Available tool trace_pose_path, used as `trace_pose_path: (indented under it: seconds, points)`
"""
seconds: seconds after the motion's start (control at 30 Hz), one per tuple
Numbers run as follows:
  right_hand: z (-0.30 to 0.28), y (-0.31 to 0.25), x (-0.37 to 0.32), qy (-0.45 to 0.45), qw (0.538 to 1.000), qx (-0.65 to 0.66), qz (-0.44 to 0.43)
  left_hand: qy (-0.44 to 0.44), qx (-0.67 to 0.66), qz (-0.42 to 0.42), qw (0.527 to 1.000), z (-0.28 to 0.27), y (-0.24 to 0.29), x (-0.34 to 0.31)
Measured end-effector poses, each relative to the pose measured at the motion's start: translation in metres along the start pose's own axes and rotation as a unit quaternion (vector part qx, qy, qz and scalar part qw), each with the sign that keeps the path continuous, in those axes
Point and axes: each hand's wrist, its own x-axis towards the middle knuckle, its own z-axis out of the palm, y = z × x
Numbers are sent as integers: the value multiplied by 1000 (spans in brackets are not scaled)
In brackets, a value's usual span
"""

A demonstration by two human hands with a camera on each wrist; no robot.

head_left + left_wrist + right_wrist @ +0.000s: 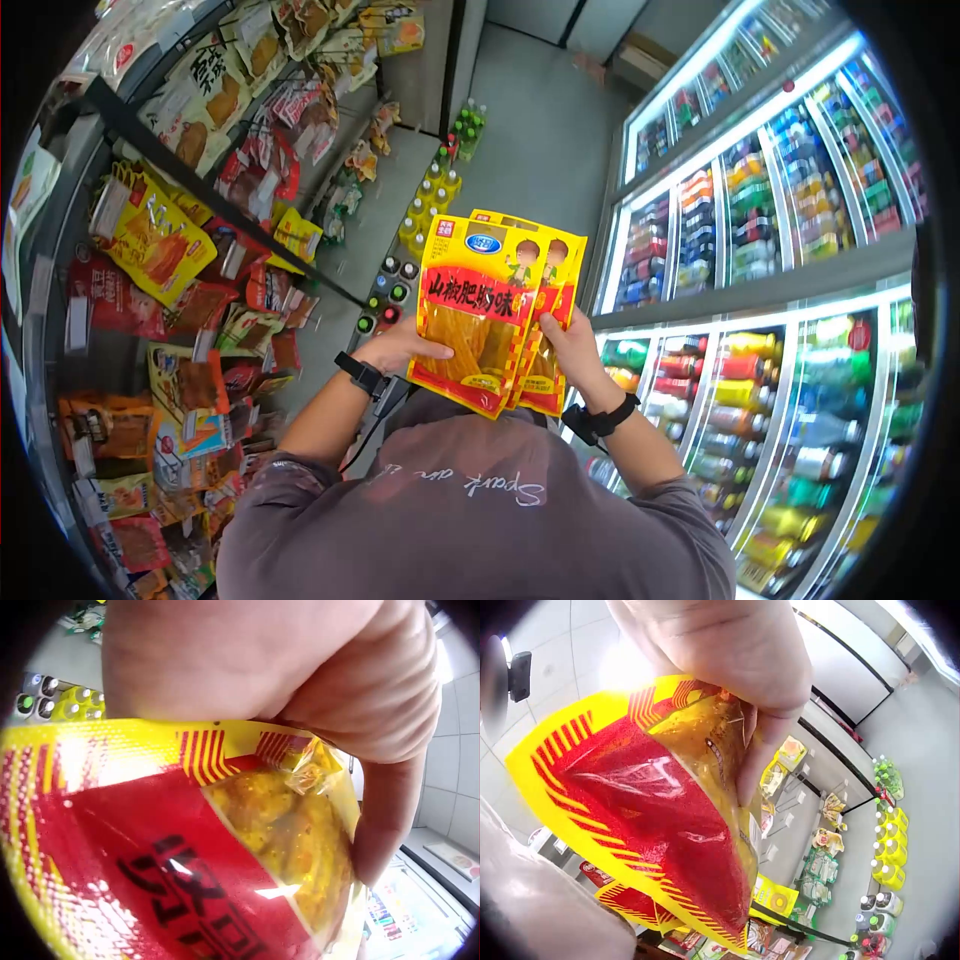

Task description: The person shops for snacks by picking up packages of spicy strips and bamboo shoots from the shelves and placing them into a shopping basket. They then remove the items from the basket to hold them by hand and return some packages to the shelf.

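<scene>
Two yellow-and-red snack bags with clear windows are held up in front of the chest in the head view. My left hand (395, 347) grips the front bag (470, 355) by its left side, thumb across the window. The rear bag (549, 372) overlaps behind it, its right edge pinched by my right hand (577, 352). Close up in the left wrist view, the left hand (262, 660) folds over the edge of a bag (135, 847). Similarly, the right wrist view has the right hand (727, 645) wrapped over a bag (645, 787), a finger along its window side.
Hanging snack packets (165, 235) fill the rack on the left, crossed by a dark bar (220, 195). Rows of bottles (430, 195) stand on the floor ahead. Lit drink coolers (740, 370) line the right side, with grey floor (530, 110) between.
</scene>
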Motion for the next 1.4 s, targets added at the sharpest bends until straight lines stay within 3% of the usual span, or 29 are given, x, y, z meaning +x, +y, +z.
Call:
trace_pose_path:
  seconds: [0.2, 0.4, 0.53, 0.6, 0.8, 0.87, 0.97, 1.07, 1.1, 1.2, 1.23, 1.27, 1.33, 1.4]
  points:
    - [8, -36, 127, -128, 990, 47, 20, 67, -17, 84, 994, -32, 74, 25]
    - [38, -43, 268, -272, 954, 65, 105, 210, -98, 154, 960, -64, 75, 19]
    - [65, -27, 380, -402, 908, 8, 116, 349, -192, 210, 893, -53, 44, 25]
    - [78, -26, 421, -452, 885, -6, 110, 438, -247, 244, 829, -36, 35, 33]
    - [112, 11, 511, -557, 806, -201, 8, 545, -306, 304, 719, 30, 7, 61]
    - [121, 39, 526, -565, 794, -226, -5, 559, -319, 316, 698, 48, -1, 68]
    - [135, 72, 533, -541, 810, -212, 78, 585, -351, 351, 641, 71, -21, 78]
    - [148, 95, 533, -555, 782, -269, 87, 590, -375, 386, 601, 89, -41, 85]
    - [156, 112, 537, -560, 770, -304, 48, 596, -377, 398, 586, 95, -47, 88]
    - [178, 143, 539, -552, 769, -318, 57, 598, -399, 420, 554, 110, -71, 101]
    - [185, 165, 548, -547, 765, -340, -3, 605, -416, 413, 539, 118, -73, 106]
    - [193, 166, 549, -554, 757, -345, 0, 607, -423, 414, 530, 123, -79, 114]
    - [211, 171, 549, -488, 730, -474, -73, 627, -438, 411, 496, 135, -91, 126]
    - [229, 178, 551, -495, 712, -489, -96, 648, -440, 418, 461, 147, -99, 140]
